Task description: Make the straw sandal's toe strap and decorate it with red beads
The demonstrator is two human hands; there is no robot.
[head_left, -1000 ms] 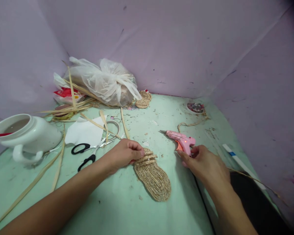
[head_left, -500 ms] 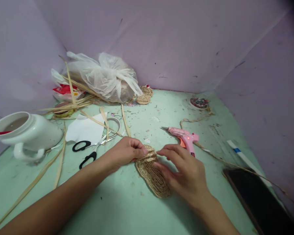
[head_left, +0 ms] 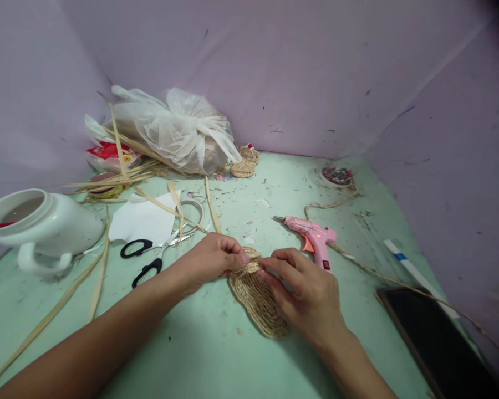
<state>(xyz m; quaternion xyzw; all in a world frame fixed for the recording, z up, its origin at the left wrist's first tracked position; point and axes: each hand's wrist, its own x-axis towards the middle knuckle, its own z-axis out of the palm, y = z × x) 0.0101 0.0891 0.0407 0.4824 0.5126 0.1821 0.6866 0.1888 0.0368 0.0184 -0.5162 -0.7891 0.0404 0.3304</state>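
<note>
A small woven straw slipper (head_left: 261, 307) lies slanted on the table, its coiled sole facing up and a braided band (head_left: 249, 267) crossing its far end. My left hand (head_left: 216, 257) pinches the far left edge of the slipper, thumb and fingers at the band. From the other side, my right hand (head_left: 301, 282) has thumb and forefinger closed at the band's right end. Its other fingers are curled and partly hide the sole's right edge. Just beyond my right hand lies a pink glue gun (head_left: 314, 235) with a small orange light lit.
Black-handled scissors (head_left: 147, 260), a tape roll (head_left: 200, 208) and white paper (head_left: 143, 219) lie left. A white pitcher (head_left: 72, 224) stands far left. Behind are a plastic bag (head_left: 178, 133) and finished-looking slippers (head_left: 245, 163). A phone-like dark slab (head_left: 428, 332) and cord (head_left: 382, 272) lie right.
My right hand's fingers have closed in from apart to a pinch at the band's right end, shifting slightly left. My left hand keeps its hold. The view has shifted slightly.
</note>
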